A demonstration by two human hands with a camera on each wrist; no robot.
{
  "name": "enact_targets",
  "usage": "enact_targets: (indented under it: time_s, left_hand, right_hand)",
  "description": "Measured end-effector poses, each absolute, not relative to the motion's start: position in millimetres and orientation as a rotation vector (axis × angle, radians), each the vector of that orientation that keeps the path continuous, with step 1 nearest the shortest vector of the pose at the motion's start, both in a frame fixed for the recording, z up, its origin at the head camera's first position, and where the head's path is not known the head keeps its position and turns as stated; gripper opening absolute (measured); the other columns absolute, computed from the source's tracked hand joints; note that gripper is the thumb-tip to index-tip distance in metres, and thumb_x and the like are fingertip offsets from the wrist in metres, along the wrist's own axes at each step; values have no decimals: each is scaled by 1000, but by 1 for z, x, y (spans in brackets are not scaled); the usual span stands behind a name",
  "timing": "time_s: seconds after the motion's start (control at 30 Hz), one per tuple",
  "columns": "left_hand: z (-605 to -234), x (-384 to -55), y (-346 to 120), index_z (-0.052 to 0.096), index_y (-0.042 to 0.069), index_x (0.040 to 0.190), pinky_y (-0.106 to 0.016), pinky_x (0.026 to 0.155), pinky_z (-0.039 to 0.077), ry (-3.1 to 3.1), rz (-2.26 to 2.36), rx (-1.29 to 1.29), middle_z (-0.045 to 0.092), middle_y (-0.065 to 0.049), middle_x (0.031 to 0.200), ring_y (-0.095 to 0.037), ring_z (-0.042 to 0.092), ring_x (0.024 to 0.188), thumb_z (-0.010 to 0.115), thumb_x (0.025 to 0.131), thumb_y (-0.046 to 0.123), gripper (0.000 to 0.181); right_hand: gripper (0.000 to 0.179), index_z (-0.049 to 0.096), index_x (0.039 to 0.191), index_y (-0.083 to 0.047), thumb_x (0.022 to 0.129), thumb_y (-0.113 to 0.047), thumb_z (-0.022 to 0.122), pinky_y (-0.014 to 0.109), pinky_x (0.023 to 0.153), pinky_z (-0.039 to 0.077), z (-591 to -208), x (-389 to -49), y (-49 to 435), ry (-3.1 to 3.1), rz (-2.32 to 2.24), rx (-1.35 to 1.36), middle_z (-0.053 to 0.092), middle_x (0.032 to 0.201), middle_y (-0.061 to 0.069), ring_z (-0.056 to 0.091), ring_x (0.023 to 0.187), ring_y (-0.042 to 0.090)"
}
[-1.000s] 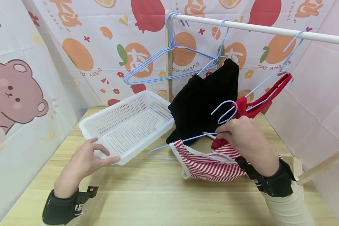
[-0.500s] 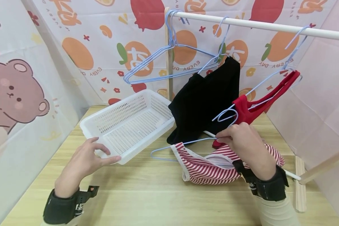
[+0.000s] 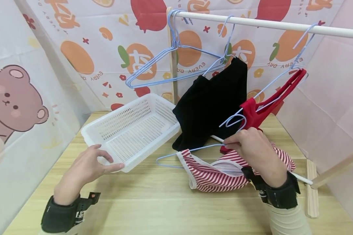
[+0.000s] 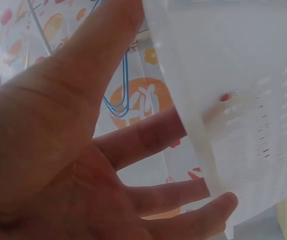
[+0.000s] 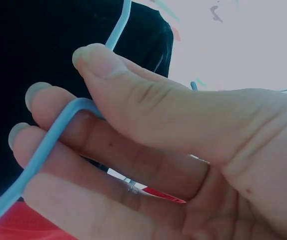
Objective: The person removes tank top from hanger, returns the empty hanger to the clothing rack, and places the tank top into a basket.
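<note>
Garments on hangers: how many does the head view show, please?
3: a black one and red one hung from the rail, a striped one on the hanger in the right hand.

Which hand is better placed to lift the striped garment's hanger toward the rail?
Probably the right hand: it pinches the blue hanger bearing the striped garment and is nearer the white rail. The left hand holds the white basket.

The held hanger seems to have tipped, hook lower.
</note>
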State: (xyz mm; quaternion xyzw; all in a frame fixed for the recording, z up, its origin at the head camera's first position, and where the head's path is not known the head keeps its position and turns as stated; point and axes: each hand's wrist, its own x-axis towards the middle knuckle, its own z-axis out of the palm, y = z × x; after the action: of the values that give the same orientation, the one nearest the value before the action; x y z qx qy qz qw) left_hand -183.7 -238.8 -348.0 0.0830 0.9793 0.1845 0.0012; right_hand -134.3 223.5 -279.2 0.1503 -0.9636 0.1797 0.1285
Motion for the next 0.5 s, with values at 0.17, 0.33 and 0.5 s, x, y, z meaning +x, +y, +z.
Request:
enact_targets:
  time_s: [0.17,0.33,0.5]
  left_hand:
    - [-344,-185,-238,77,10,82,-48,80,47,3062,547,273,48,-46,140,-61,52,121,89,71,57,50]
    - [-341,-186,-238,77,7,87,-46,77,48,3053,537,279,51,-44,138,-57,56,114,89,71,58,55]
    - [-336,-186,-232,76,0,100,-57,82,51,3135,576,359,58,-40,129,-54,59,105,92,70,52,62]
  right_hand:
    - [20,84,103,-12,84,-7,83,28,65,50,-280,-134,224,-2800,500,432,79,84,7,60,68,17]
    - [20,84,103,-12,83,-8,83,28,66,49,-279,-133,224,-2804,514,432,79,84,7,61,68,17]
    - [20,84,103,-12,84,-9,83,29,66,48,-278,-132,223,-2807,535,430,79,83,7,60,69,16]
